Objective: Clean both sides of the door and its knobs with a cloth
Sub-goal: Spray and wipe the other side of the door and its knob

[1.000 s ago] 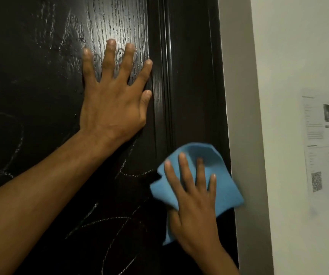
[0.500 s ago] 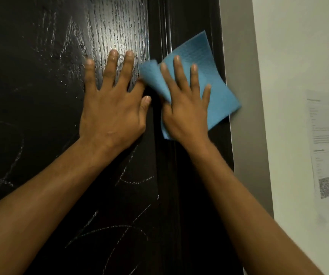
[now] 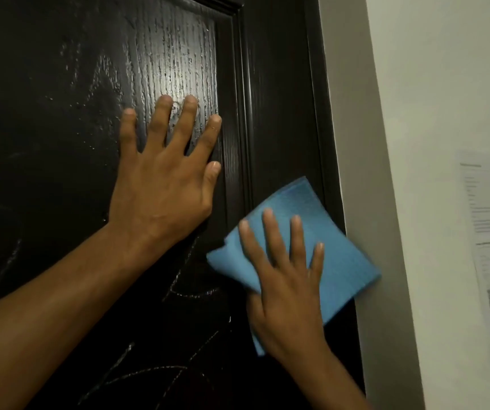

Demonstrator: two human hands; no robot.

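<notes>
**Observer A:** While the right hand presses the soft blue square cloth flat against the right stile of the dark, glossy wood-grain door, note the fingers: straight and spread, nothing pinched. The cloth lies under the palm, its right corner overlapping the grey door frame.

**Observer B:** And the left hand?

**Observer A:** Spread flat on the raised centre panel, to the left of the cloth and apart from it, holding nothing. Judged function: bracing the door.

**Observer B:** Handling properties of the cloth?

**Observer A:** Light and limp, by appearance. It folds at its left edge, so it will likely bunch if pushed from one corner. Recommended hold: palm at the centre, fingers fanned. The door face looks slick and wet-streaked; expect low friction. Chalk-like scribbles remain on the lower panel. No knob is visible.
</notes>
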